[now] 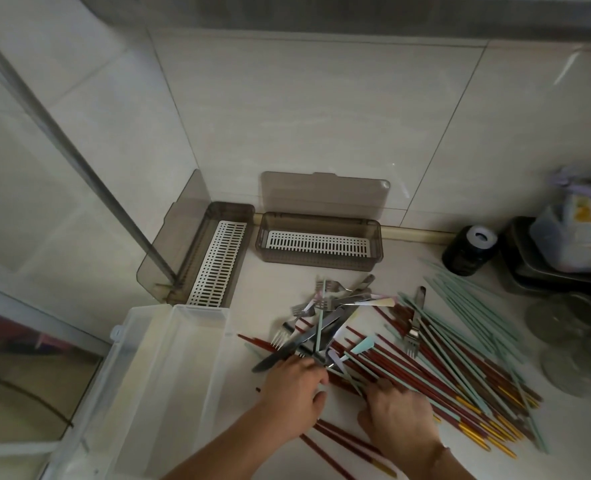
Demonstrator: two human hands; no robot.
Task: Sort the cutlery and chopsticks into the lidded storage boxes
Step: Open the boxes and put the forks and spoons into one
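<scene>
A tangled pile of steel forks and knives (325,317) lies on the white counter, mixed with dark red chopsticks with gold ends (460,386) and pale green chopsticks (467,306). My left hand (292,393) is closed around the handles of several pieces of cutlery at the pile's near edge. My right hand (398,414) rests flat on the red chopsticks, fingers together. Two smoky brown storage boxes stand with lids up and white slotted trays inside, one at the left (214,258) and one at the back (320,242); both hold nothing.
A clear plastic box (169,386) with its lid open sits at the front left. A dark jar (469,251), stacked containers (564,244) and glassware (571,344) crowd the right side. Tiled wall runs behind the boxes.
</scene>
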